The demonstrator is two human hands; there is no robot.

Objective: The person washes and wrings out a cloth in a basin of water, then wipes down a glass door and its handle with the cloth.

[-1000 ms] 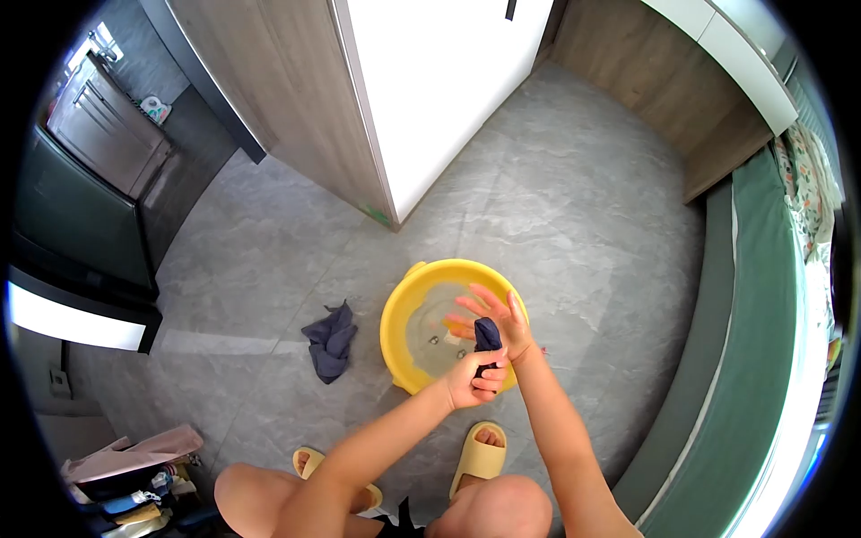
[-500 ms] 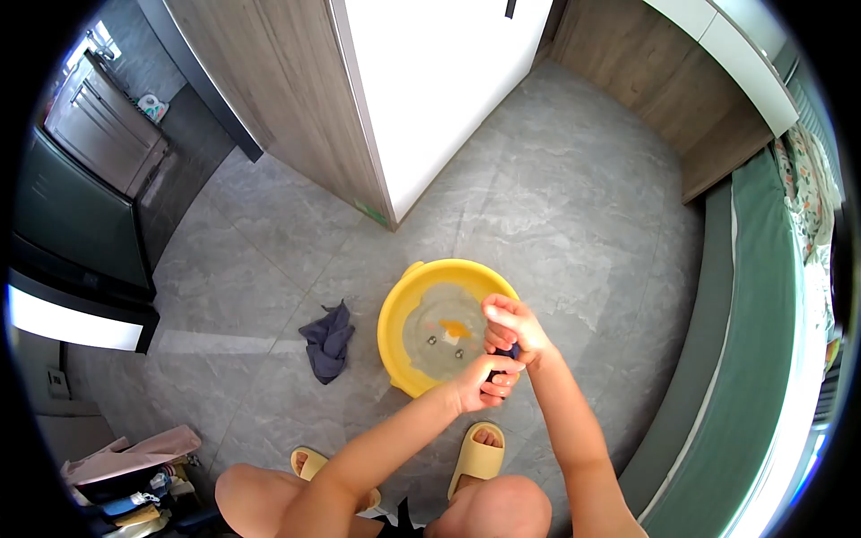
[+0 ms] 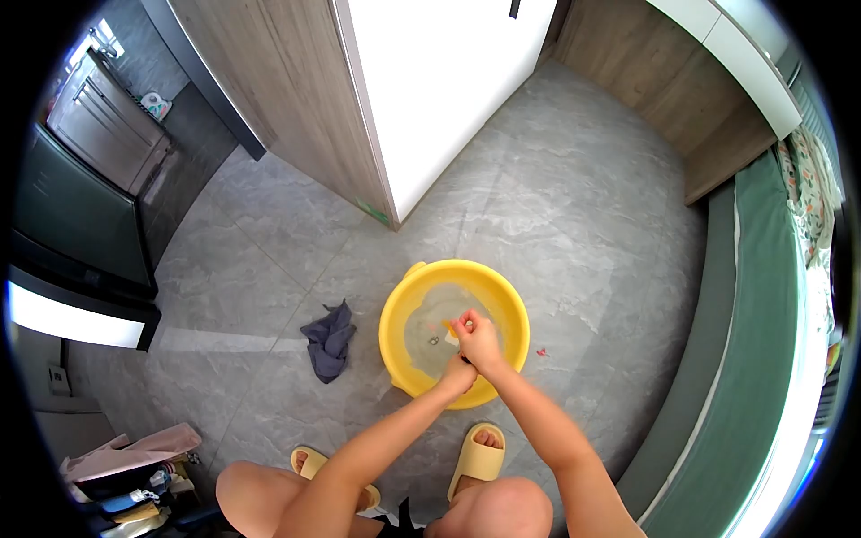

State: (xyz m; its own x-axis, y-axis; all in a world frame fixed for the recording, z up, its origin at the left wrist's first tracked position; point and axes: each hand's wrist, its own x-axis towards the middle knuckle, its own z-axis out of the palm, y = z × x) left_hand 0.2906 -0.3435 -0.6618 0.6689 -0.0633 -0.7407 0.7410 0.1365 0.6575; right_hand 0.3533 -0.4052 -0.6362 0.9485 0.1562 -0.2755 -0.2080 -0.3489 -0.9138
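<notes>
Grey floor (image 3: 574,233) surrounds the yellow basin (image 3: 389,336). Over its near side, the left hand (image 3: 458,377) is closed on a dark cloth (image 3: 465,359), mostly hidden, long axis unreadable. The cloth lies at one o'clock from that hand, touching the right hand (image 3: 480,344), whose fingers curl; its grip is unclear.

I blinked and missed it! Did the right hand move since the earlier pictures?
Yes, the right hand has moved left, from the right rim of the yellow basin towards its middle.
</notes>
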